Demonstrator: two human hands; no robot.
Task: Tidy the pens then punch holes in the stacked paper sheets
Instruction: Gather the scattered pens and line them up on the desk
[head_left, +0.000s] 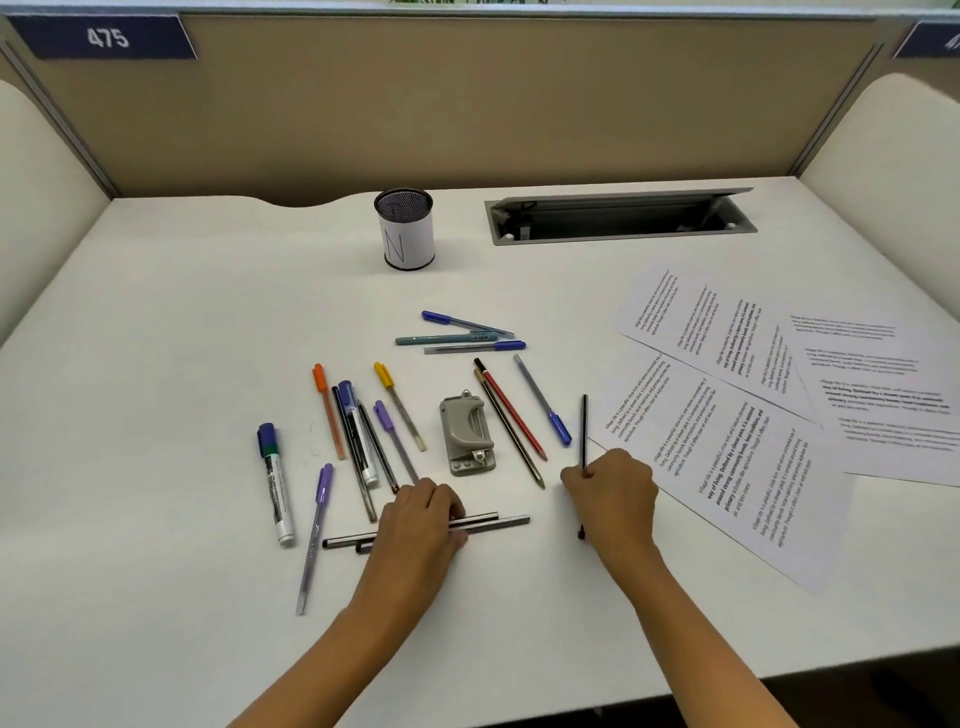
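Hands (423, 512) (610, 491) reach in from the lower frame: left pressed over two dark pens (488, 521), right clamped on a thin black pen (585, 426). Bare bench (182, 312) spreads upper left.

Both forearms were bare from the lower frame edge up to the wrists, with no sleeve cuff showing on either one. The left hand (423, 519) and the right hand (613, 499) wore no gloves. No ring, watch or bracelet showed on either. The fingernails that could be seen looked short and plain.
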